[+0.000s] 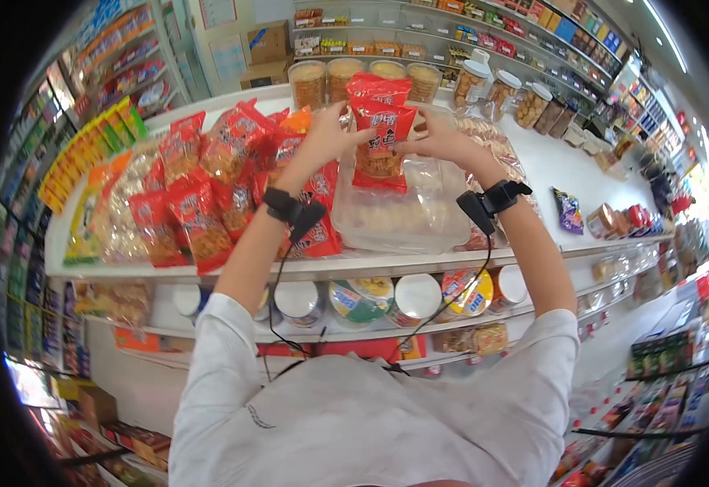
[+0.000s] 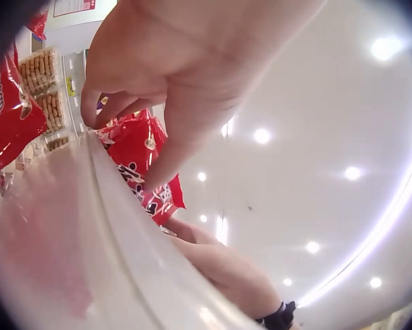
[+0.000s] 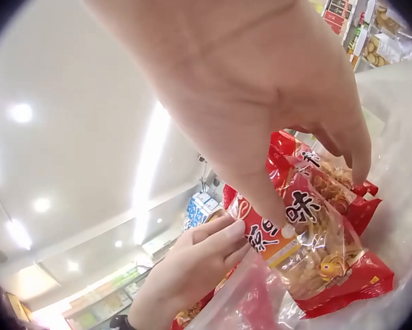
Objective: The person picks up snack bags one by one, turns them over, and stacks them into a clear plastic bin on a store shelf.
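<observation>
In the head view, two red snack bags, a front one [image 1: 381, 158] and one behind it [image 1: 379, 86], stand upright at the back of a clear plastic bin [image 1: 444, 223]. My left hand [image 1: 328, 138] grips them from the left, thumb across the front bag and fingers behind. From the right, my right hand [image 1: 449, 144] holds them the same way. The right wrist view shows the right thumb pressed on the printed front of the bag [image 3: 309, 261], whose clear window shows crunchy brown pieces. In the left wrist view the bin wall [image 2: 116, 240] hides the bag's lower part.
A pile of similar red bags [image 1: 200, 215] lies left of the bin on the white counter [image 1: 553, 154]. Clear jars [image 1: 346, 77] line the back. Flat packs of snacks [image 1: 492, 146] lie to the right, with a purple bag [image 1: 568, 211] farther over. Tubs [image 1: 358, 299] fill the shelf below.
</observation>
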Available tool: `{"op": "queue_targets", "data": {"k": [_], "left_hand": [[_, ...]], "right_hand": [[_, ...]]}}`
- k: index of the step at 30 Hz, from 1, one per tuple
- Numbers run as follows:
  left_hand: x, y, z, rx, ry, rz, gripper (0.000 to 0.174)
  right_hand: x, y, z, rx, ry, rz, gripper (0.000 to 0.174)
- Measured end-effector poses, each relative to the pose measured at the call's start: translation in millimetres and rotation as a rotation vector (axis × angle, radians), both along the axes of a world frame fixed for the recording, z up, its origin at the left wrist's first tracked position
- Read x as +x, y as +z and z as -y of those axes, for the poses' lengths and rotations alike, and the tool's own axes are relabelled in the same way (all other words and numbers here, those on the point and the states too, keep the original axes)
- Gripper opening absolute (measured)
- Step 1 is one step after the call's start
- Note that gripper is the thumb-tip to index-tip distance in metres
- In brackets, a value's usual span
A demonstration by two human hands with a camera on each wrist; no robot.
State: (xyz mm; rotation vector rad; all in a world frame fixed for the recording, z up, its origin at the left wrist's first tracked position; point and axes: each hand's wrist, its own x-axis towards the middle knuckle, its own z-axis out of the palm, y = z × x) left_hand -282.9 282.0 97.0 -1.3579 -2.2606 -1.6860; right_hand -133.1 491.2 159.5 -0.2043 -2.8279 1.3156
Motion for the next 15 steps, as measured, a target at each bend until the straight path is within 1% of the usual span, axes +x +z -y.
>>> {"op": "queue_targets", "data": {"k": [2, 3, 5, 6, 8, 9, 12, 15], "left_hand": [[-1.1, 13.7, 7.2, -0.075, -0.093, 0.028, 0.081], [-2.9, 16.0, 8.0, -0.166, -0.074, 0.033, 0.087], [4.6, 17.3, 7.0, -0.087, -0.141, 0.005, 0.089], [8.5, 19.6, 6.9, -0.061, -0.180, -0.017, 0.090], [12.7, 24.5, 4.9, -0.077, -0.180, -0.005, 0.093], [9.8, 19.2, 1.3, -0.065, -0.179, -0.022, 0.094], [-3.6, 9.1, -8.0, -0.028, -0.164, -0.027, 0.097], [-6.8, 4.6, -10.5, -0.029, -0.159, 0.032, 0.100]], "right_hand": [[-16.3, -14.0, -10.7, 0.121, 0.023, -0.100, 0.101], [-19.3, -13.7, -12.2, 0.087, 0.035, -0.062, 0.099], [-18.4, -7.6, -5.9, 0.001, 0.051, 0.007, 0.096], [-19.8, -9.2, -6.3, -0.074, 0.094, 0.039, 0.092], [-23.5, -7.5, -5.9, -0.232, 0.174, 0.082, 0.085], [-22.2, -7.0, -2.9, -0.226, 0.174, 0.068, 0.075], [-15.9, -1.6, 2.1, -0.235, 0.100, 0.039, 0.082], [-17.5, -11.5, -9.5, -0.301, 0.108, -0.009, 0.074]]}}
